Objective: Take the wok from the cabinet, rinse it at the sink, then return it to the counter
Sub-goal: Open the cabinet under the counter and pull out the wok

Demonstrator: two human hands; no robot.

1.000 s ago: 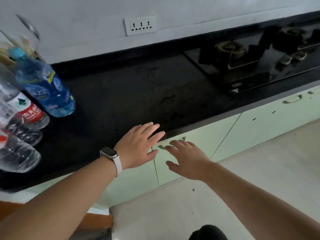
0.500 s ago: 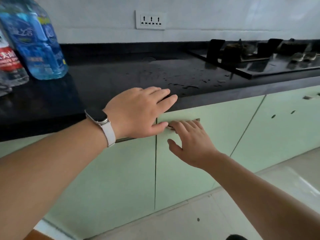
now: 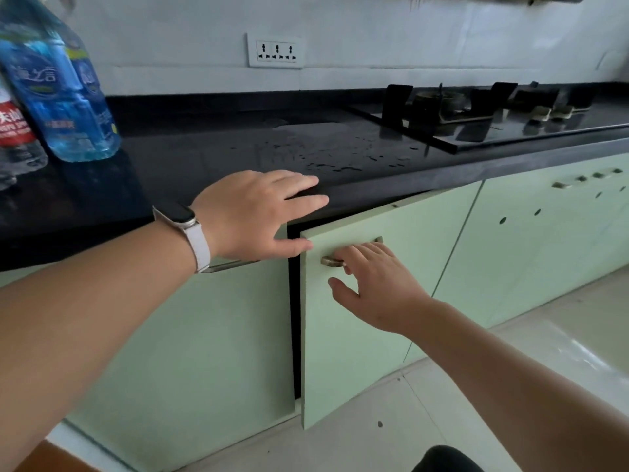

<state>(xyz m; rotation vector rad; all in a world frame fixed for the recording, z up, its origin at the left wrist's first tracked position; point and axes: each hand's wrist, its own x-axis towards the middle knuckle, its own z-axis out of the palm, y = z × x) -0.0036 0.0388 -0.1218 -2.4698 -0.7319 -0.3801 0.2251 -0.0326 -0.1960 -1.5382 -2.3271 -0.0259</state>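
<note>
A pale green cabinet door [image 3: 367,335] under the black counter [image 3: 204,165] stands slightly ajar, with a dark gap along its left edge. My right hand [image 3: 377,284] has its fingers hooked over the door's metal handle [image 3: 332,260]. My left hand [image 3: 258,212], with a watch on the wrist, rests flat with spread fingers on the counter's front edge, its thumb at the door's top left corner. The inside of the cabinet is dark, and no wok is visible.
Large water bottles [image 3: 64,97] stand on the counter at the left. A gas hob [image 3: 476,114] sits at the right, with water drops on the counter beside it. More green doors [image 3: 544,233] run to the right. A wall socket [image 3: 275,51] is above.
The view has dropped lower and closer to the cabinet. My right hand has hooked the handle and pulled the door out a little. My left hand has stayed at the counter edge.
</note>
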